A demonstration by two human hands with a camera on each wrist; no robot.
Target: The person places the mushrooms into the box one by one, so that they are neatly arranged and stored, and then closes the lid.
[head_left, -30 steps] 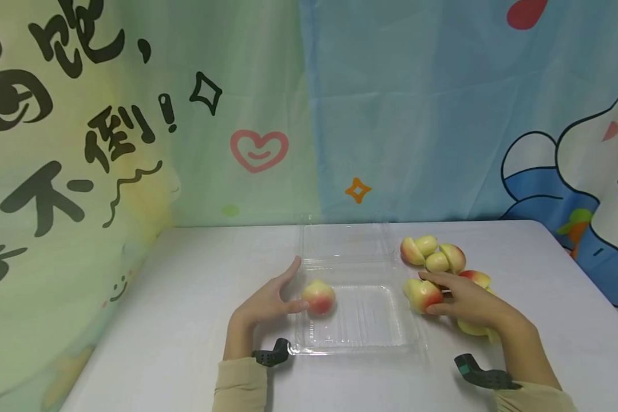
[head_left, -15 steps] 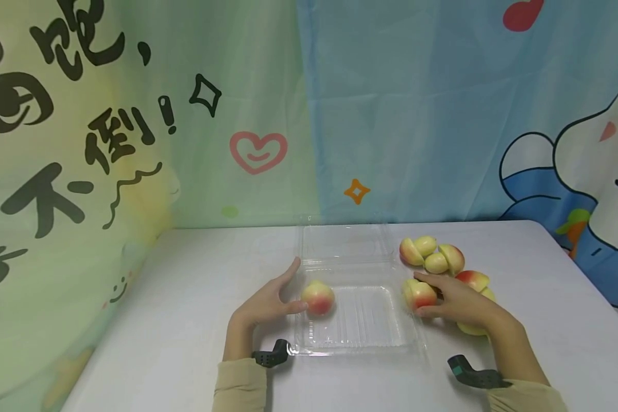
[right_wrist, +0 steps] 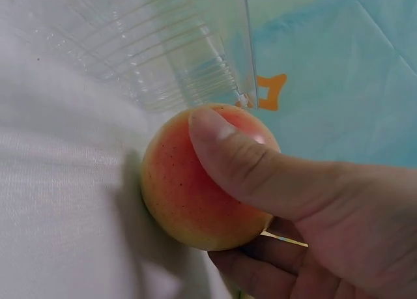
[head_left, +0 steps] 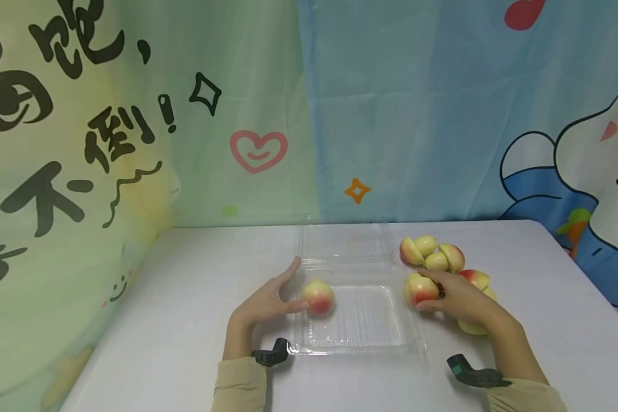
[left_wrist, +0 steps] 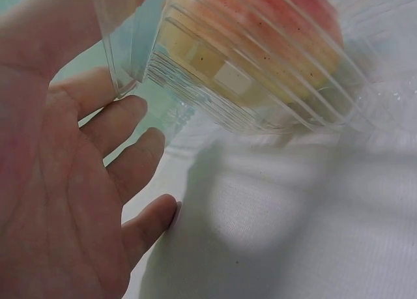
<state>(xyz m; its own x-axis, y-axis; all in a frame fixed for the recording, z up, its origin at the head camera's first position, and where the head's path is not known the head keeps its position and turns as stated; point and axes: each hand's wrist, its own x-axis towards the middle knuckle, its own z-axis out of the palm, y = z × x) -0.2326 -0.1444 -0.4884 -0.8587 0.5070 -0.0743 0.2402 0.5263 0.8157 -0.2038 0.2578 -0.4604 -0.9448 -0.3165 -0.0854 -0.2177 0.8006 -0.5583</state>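
Observation:
In the head view, a whole red-and-yellow peach sits at the left inside a clear plastic box with its lid folded back. Along the box's left wall, my left hand is spread with loosely extended fingers, touching the rim. Just beyond the right wall, my right hand grips another peach between thumb and fingers. The right wrist view shows the thumb lying across this peach, with fingers behind it. Through the ribbed wall in the left wrist view, the boxed peach is visible.
Several cut peach pieces lie at the back right of the white table. More pieces are partly hidden behind my right hand. The transparent lid extends toward the back edge. A printed curtain hangs behind the table.
My right hand has shifted slightly left with the peach, toward the box wall, and its grip has turned a little. The left hand and the boxed peach have stayed put.

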